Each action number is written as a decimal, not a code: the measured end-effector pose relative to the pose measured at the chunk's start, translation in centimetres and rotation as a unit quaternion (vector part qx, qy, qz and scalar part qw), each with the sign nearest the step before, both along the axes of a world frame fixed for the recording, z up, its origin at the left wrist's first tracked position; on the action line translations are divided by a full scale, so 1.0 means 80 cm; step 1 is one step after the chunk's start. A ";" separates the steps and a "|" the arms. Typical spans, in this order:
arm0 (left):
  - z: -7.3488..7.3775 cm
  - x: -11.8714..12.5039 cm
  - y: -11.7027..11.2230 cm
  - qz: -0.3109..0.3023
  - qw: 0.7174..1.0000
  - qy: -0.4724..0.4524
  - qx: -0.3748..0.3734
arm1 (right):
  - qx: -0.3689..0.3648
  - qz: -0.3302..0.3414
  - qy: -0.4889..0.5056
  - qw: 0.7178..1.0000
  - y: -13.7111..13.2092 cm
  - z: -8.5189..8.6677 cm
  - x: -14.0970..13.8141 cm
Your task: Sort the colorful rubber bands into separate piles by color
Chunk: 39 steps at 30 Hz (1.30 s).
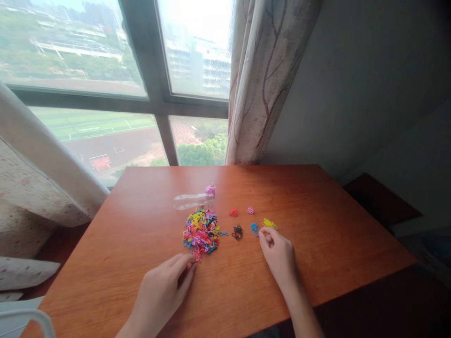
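Colored plastic clips lie heaped on the wooden table, at one o'clock from the left hand; its fingertips touch the near edge (grip unclear). The right hand has bunched fingertips, blue clips at ten o'clock; I cannot tell whether they hold anything.

I see a pile of yellow, pink, red, blue and black clips all mixed together, a lone blue clip, and single-colour clusters: a red cluster, a pink cluster, a black cluster, a blue cluster and a yellow cluster. The table looks reddish brown and wood-grained to me, and the clear container has a pink top. I also get a grey window frame, a dark grey wall and a pale curtain patterned with brownish branches.
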<state>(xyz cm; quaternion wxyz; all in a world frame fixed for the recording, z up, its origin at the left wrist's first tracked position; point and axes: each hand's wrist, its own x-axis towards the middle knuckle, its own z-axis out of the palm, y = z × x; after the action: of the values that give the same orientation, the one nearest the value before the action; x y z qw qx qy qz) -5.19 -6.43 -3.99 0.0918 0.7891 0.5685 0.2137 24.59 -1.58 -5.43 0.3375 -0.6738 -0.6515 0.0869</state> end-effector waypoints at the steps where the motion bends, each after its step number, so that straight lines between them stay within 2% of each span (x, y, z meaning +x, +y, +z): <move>1: -0.001 0.000 0.000 0.001 1.000 0.000 -0.001 | 0.000 -0.003 -0.003 1.000 0.001 -0.001 0.002; 8: 0.000 0.001 0.002 0.003 1.000 -0.001 -0.014 | -0.008 0.009 -0.010 1.000 0.000 -0.005 0.002; 16: 0.003 0.002 0.003 -0.002 1.000 -0.002 -0.013 | -0.009 0.011 -0.001 1.000 -0.003 0.003 -0.005; 23: 0.002 0.002 0.002 -0.001 1.000 0.003 -0.021 | -0.035 0.096 0.013 0.995 -0.020 0.008 -0.056; 27: 0.001 0.001 0.002 -0.002 1.000 0.004 -0.026 | -0.048 0.139 -0.018 0.989 -0.031 0.012 -0.088; 33: -0.002 0.000 0.001 -0.006 1.000 -0.003 -0.026 | -0.063 0.135 -0.040 0.988 -0.028 0.017 -0.110; 39: -0.002 0.000 0.001 -0.007 0.999 -0.009 -0.032 | -0.065 0.141 -0.002 0.988 -0.023 0.020 -0.124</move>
<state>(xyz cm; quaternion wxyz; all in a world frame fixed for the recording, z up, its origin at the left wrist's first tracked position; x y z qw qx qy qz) -5.16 -6.35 -4.19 0.1236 0.7876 0.5687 0.2024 14.66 -3.41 -3.85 0.2758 -0.5960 -0.7336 0.1748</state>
